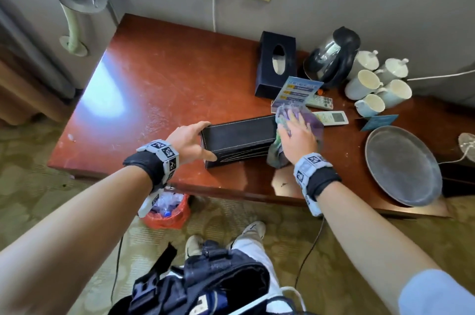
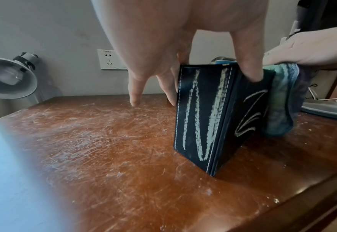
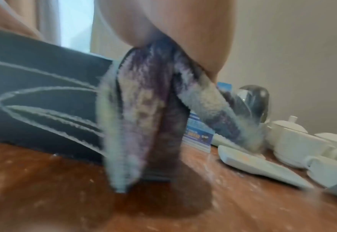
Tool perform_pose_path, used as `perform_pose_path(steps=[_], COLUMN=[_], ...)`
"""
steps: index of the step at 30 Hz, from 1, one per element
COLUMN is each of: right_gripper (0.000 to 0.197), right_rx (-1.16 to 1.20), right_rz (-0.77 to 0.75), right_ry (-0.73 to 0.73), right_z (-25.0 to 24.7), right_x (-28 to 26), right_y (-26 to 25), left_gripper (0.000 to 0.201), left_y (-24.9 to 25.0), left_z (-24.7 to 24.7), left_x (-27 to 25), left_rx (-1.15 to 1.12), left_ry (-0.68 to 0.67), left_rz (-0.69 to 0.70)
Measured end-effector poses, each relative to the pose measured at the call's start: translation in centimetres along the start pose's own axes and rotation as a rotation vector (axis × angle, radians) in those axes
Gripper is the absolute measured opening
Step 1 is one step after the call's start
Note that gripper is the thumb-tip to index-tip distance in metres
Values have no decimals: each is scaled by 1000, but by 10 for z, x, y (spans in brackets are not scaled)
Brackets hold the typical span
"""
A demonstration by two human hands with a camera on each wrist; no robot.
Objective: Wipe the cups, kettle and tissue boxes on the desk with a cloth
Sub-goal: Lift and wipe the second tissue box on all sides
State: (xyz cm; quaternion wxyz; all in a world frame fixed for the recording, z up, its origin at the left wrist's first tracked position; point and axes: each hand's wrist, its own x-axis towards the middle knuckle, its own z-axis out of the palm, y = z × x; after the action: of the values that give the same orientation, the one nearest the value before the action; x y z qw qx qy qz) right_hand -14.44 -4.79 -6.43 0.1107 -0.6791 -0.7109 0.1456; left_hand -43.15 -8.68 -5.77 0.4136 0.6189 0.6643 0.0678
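Your left hand (image 1: pixel 189 141) grips the black stitched tissue box (image 1: pixel 239 138); your flat right hand (image 1: pixel 299 138) presses the purple-green cloth (image 1: pixel 312 120) on its end. Next, wipe the chalky side.

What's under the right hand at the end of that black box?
Under the right hand is the purple-green cloth, pressed on the right end of the black tissue box and draping to the desk. That end face is covered, so unseen.

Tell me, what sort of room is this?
Probably a hotel guest room: the steel electric kettle stands beside matching white ceramic cups, with two white remote controls and a blue printed card on the red-brown wooden desk.
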Motion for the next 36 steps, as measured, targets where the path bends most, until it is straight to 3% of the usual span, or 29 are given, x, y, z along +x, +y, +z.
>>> perform_pose_path(steps=[2,5,7,11,15,19,24,26,30,36], right_gripper=[43,49,44,45,45,44,42,44,47,48], right_rx=[-48,-17,69,101,100,249,322,391,477,483], right_rz=[-56,-289,-330,-220,-48,43,83,82,144,152], right_ry=[3,-68,-137,-176,-19,44,68,84,106,132], right_z=[11,41,48,24,-5,-13,-23,-26,-25,-20], right_x=[-8,-31,-42,-28,-4,-2,15,23,34,43], right_y=[-24,-76,-94,-58,-5,-11,-19,-18,-12,-9], left_gripper=[100,100,100,97,94,89,86,85,34,23], left_y=[0,1,0,-2,2,11,-4,-9,-17,-28], left_z=[1,0,-1,-1,-3,-7,-26,-30,-27,-18], left_x=[0,0,0,-1,0,0,1,6,22,45], left_rx=[-14,-14,-14,-31,7,122,-144,-291,-640,-692], left_ry=[4,2,-1,-1,-6,-13,-124,-86,38,114], left_rz=[6,11,20,16,-2,2,-78,-103,-172,-186])
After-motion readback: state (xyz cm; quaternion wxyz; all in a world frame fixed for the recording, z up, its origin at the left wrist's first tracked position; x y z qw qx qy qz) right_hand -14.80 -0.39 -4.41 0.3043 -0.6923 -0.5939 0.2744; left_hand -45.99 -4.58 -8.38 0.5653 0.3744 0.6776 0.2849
